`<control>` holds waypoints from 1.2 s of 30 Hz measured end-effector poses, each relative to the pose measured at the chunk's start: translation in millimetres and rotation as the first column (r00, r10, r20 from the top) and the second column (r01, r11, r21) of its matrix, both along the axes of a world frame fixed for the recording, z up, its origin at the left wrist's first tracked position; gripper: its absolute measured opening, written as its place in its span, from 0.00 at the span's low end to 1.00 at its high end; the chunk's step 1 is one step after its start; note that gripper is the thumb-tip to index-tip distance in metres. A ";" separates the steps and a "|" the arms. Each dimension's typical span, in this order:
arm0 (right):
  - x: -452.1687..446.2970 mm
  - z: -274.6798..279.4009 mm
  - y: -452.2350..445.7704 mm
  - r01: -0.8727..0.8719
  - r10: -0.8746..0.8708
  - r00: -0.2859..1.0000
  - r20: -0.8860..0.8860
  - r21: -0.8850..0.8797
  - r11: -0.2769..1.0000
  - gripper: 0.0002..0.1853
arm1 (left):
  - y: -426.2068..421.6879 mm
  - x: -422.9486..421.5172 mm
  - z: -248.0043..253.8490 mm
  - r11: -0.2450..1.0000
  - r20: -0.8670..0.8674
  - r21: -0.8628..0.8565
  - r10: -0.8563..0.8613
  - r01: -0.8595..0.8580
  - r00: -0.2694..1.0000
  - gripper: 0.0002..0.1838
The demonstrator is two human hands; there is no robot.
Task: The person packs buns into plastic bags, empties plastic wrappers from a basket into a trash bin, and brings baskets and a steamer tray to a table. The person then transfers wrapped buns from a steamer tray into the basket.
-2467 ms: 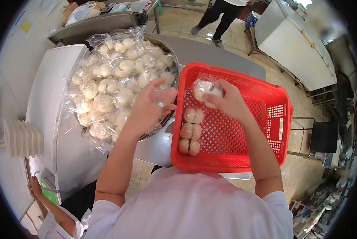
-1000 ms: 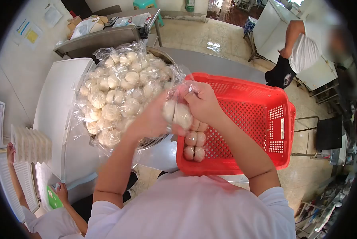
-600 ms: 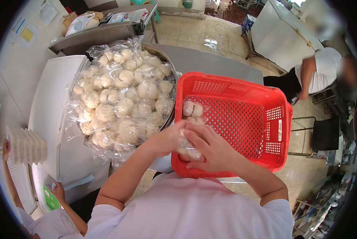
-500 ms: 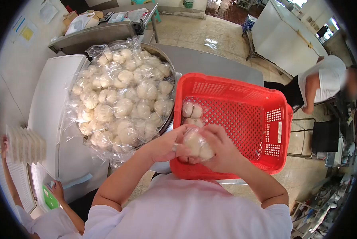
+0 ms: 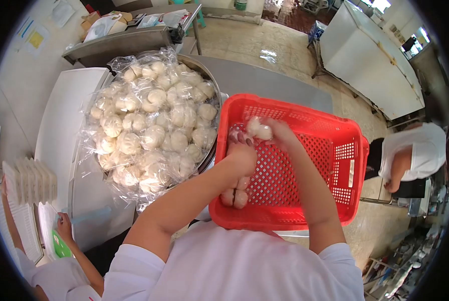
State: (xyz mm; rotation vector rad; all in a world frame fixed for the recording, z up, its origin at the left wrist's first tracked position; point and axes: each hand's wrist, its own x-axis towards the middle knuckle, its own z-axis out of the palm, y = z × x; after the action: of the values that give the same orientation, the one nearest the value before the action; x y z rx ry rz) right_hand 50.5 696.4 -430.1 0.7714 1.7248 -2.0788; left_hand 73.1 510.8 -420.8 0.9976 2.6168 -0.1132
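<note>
A red plastic crate (image 5: 289, 104) stands in front of me with plastic-wrapped pale buns (image 5: 234, 197) lined along its left wall. My right hand (image 5: 280, 134), a little blurred, is closed on a bag of buns (image 5: 259, 128) near the crate's far left corner. Just beside it, my left hand (image 5: 242, 154) reaches down over the wrapped buns by the left wall, fingers slightly apart and seemingly touching them; its palm side is hidden. Left of the crate, a large round metal pan (image 5: 208, 75) is heaped with bagged white buns (image 5: 157, 120).
Under crate and pan is a metal table (image 5: 264, 80). A co-worker's hand (image 5: 64, 226) shows at lower left near stacked white trays (image 5: 31, 180). Another person in a white shirt (image 5: 417, 150) bends at the right. A large white chest (image 5: 370, 60) stands behind.
Both hands have moved apart and farther into the crate; the right carries the bag of buns toward the far left corner. The person at right has shifted lower in view.
</note>
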 end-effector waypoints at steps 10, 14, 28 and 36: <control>-1.5 -47.8 -27.1 0.141 -0.122 0.990 -0.071 0.556 0.819 0.24 | -5.4 1.4 44.9 0.962 0.256 -0.208 -0.120 0.175 0.959 0.44; -9.9 -29.9 -58.0 0.111 -0.055 0.988 -0.143 0.421 0.900 0.27 | -8.1 4.3 40.0 0.974 0.208 -0.141 -0.144 0.176 0.967 0.40; 26.0 -8.8 -57.4 -0.098 0.089 0.993 0.074 0.131 0.987 0.27 | -93.7 -33.0 118.0 0.571 -0.119 0.813 0.362 -0.119 0.925 0.23; 40.4 30.6 -59.0 0.035 0.256 0.926 -0.279 0.736 0.676 0.30 | -168.4 -101.3 93.8 0.725 -0.099 0.564 0.535 -0.395 0.839 0.07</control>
State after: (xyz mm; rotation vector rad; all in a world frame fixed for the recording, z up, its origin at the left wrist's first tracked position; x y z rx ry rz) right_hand 90.9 637.5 -399.5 0.4416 2.8109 -1.4461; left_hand -28.2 342.4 -327.0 0.4237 3.1365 0.6839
